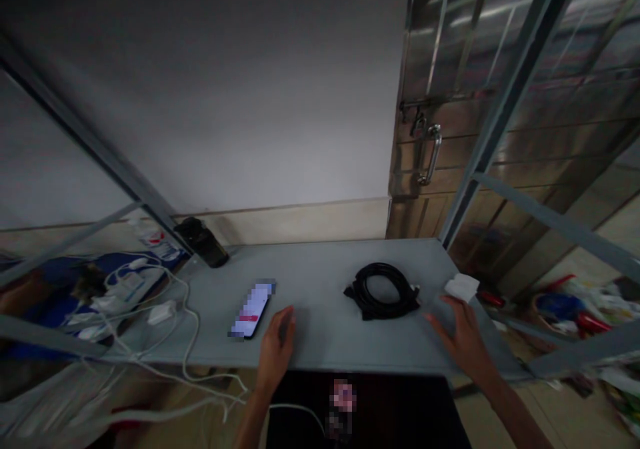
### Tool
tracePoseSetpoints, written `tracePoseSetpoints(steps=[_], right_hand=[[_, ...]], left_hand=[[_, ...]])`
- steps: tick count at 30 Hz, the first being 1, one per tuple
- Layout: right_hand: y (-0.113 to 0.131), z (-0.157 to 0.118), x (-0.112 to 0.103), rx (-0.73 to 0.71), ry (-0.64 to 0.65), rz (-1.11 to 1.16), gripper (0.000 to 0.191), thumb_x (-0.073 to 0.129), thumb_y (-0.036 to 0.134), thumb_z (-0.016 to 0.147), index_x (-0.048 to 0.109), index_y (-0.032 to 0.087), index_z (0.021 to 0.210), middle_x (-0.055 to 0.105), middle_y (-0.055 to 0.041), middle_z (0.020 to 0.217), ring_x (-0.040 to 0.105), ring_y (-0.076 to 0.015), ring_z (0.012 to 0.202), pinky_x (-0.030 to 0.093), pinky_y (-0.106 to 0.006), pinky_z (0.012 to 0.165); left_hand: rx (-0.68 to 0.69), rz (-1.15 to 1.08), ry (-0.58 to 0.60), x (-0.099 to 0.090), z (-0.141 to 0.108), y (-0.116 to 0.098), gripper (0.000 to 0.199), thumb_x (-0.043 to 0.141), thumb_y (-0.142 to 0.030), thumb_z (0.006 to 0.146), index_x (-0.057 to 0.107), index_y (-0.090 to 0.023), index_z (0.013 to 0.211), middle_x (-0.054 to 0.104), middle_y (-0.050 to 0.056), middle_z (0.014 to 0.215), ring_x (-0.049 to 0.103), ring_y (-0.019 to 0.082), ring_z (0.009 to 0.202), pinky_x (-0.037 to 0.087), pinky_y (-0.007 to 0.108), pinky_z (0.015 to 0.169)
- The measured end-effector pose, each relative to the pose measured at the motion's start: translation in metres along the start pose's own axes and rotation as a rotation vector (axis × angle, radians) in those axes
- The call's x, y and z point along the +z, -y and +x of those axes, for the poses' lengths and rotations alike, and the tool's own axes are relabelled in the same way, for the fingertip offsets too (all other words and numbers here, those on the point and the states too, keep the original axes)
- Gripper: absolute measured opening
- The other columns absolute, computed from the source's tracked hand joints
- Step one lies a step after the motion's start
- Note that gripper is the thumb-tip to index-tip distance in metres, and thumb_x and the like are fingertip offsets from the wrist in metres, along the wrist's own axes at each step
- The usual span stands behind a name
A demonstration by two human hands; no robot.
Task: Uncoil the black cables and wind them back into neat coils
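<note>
On the grey table (310, 349), a coiled black cable (384, 292) lies right of the middle. My right hand (460, 336) is spread with thumb and fingers apart, its fingertips at the near edge of a small white item (462, 287), perhaps folded paper; whether they touch is unclear. Further left, my left hand (278, 342) hovers over the front edge, fingers loosely curved and apart from the thumb, with nothing held. Just left of it lies a phone (254, 309) with its screen lit.
A dark bottle (202, 242) leans at the back left. White cords, a white adapter (163, 312) and a power strip (130, 286) crowd the left side. Metal frame posts (515, 96) rise at both sides, before a wall and a metal door (450, 142).
</note>
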State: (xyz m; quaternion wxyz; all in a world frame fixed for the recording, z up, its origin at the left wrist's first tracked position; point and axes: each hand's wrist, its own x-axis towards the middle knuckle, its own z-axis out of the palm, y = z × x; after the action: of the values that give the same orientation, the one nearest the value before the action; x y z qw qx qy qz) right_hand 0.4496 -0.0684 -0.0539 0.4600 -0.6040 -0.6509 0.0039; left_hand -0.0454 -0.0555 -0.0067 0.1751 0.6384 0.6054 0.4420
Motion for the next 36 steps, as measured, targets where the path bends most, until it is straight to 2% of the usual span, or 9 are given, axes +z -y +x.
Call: tracePoseSetpoints(steps=[4, 8, 12, 17, 27, 36], right_hand=[[0.000, -0.002, 0.002, 0.008, -0.001, 0.018, 0.060, 0.059, 0.071, 0.109, 0.054, 0.023, 0.143, 0.063, -0.0173, 0.137, 0.059, -0.0392, 0.134, 0.050, -0.063, 0.117], [0.003, -0.002, 0.001, 0.024, 0.003, 0.011, 0.054, 0.057, 0.071, 0.109, 0.055, 0.024, 0.136, 0.065, -0.0152, 0.131, 0.062, -0.0374, 0.129, 0.051, -0.062, 0.116], [0.004, -0.004, -0.001, 0.039, -0.016, 0.014, 0.054, 0.058, 0.073, 0.109, 0.056, 0.024, 0.132, 0.068, -0.0142, 0.126, 0.065, -0.0360, 0.125, 0.052, -0.059, 0.114], [0.004, -0.004, -0.001, 0.043, -0.045, 0.019, 0.055, 0.059, 0.075, 0.107, 0.058, 0.024, 0.127, 0.070, -0.0132, 0.119, 0.069, -0.0353, 0.116, 0.056, -0.056, 0.107], [0.003, -0.007, -0.001, 0.099, -0.039, 0.019, 0.058, 0.058, 0.079, 0.106, 0.059, 0.025, 0.124, 0.071, -0.0121, 0.117, 0.071, -0.0335, 0.111, 0.057, -0.053, 0.103], [-0.003, -0.009, 0.003, 0.098, -0.030, 0.045, 0.057, 0.060, 0.078, 0.106, 0.061, 0.024, 0.126, 0.074, -0.0107, 0.114, 0.074, -0.0319, 0.105, 0.059, -0.050, 0.097]], left_hand=[[-0.058, -0.038, -0.064, 0.004, -0.009, 0.003, 0.044, 0.060, -0.058, 0.106, 0.074, -0.021, 0.127, 0.081, 0.015, 0.129, 0.078, 0.032, 0.120, 0.061, 0.054, 0.111], [-0.039, 0.034, -0.144, 0.016, -0.011, 0.001, 0.044, 0.061, -0.060, 0.105, 0.075, -0.022, 0.121, 0.082, 0.014, 0.121, 0.080, 0.034, 0.114, 0.063, 0.056, 0.107], [0.026, 0.171, -0.114, 0.020, -0.013, -0.002, 0.038, 0.059, -0.056, 0.106, 0.074, -0.024, 0.123, 0.080, 0.013, 0.125, 0.078, 0.036, 0.120, 0.062, 0.059, 0.108], [0.066, 0.200, -0.100, 0.018, -0.014, -0.004, 0.034, 0.058, -0.050, 0.108, 0.074, -0.025, 0.123, 0.080, 0.012, 0.122, 0.078, 0.034, 0.119, 0.063, 0.056, 0.108], [0.067, 0.199, -0.135, 0.021, -0.014, -0.004, 0.032, 0.059, -0.049, 0.107, 0.075, -0.025, 0.119, 0.081, 0.012, 0.120, 0.079, 0.033, 0.116, 0.064, 0.054, 0.105], [0.048, 0.211, -0.121, 0.020, -0.015, -0.002, 0.033, 0.057, -0.049, 0.108, 0.076, -0.025, 0.121, 0.081, 0.012, 0.121, 0.079, 0.034, 0.116, 0.064, 0.055, 0.104]])
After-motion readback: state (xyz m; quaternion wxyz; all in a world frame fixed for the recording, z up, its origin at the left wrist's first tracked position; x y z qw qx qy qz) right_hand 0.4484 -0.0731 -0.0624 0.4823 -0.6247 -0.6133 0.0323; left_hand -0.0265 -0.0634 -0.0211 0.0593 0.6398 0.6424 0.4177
